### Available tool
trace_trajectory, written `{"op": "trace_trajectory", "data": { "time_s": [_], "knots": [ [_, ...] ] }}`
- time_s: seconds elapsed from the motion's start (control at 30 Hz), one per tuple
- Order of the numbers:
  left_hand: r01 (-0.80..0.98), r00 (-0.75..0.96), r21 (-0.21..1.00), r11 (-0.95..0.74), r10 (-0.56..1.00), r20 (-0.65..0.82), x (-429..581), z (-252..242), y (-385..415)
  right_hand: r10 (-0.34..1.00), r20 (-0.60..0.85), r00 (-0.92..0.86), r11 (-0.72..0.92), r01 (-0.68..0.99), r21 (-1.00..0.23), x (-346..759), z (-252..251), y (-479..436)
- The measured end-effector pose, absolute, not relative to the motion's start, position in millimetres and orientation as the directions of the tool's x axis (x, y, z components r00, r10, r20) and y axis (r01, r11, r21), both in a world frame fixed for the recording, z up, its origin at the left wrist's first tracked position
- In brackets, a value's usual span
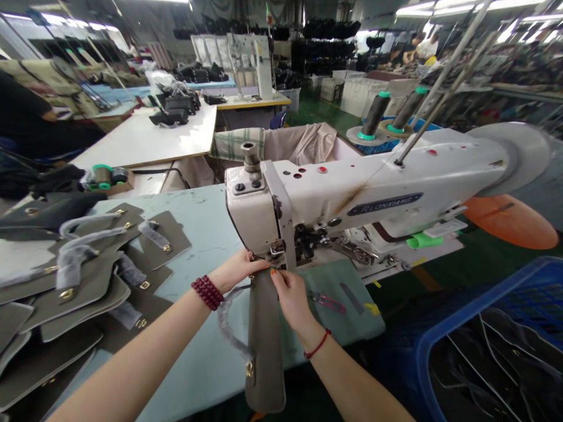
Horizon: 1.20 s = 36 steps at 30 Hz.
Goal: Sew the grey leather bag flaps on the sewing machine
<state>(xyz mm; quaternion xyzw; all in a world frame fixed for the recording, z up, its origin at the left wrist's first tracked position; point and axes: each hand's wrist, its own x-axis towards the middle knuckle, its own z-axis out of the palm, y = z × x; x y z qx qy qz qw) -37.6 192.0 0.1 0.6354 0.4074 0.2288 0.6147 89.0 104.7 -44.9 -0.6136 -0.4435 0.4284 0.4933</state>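
A grey-green leather bag panel (265, 346) with a wrapped handle and brass ring hangs off the table's front edge, its top end under the head of a white sewing machine (352, 193). My left hand (240, 268) grips the panel's upper left edge beside the needle area, fingers closed. My right hand (291, 296) pinches the panel's upper right edge, thumb and fingers pressed together right below the presser foot.
A stack of similar grey panels with wrapped handles (74, 281) lies on the pale blue table (202, 217) at the left. Red-handled snips (328, 302) lie right of my hands. A blue crate (492, 340) stands at the right. Two thread cones (376, 114) sit behind the machine.
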Motion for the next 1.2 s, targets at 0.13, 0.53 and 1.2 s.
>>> {"op": "trace_trajectory", "data": {
  "time_s": [0.13, 0.53, 1.2],
  "knots": [
    [0.247, 0.528, 0.964, 0.101, 0.820, -0.221, -34.8, 4.7, 191.0, 0.964, -0.119, 0.239, -0.150, 0.118, -0.982, 90.3, -40.4, 104.8],
    [0.300, 0.532, 0.953, 0.034, 0.823, -0.197, -35.4, -1.6, 183.5, 0.977, -0.157, 0.148, -0.185, 0.203, -0.962, 104.0, -39.4, 106.5],
    [0.365, 0.322, 0.929, 0.061, 0.928, -0.188, -31.3, -10.2, 171.1, 0.992, -0.122, -0.013, -0.111, 0.339, -0.934, 126.5, -41.4, 105.2]
  ]
}}
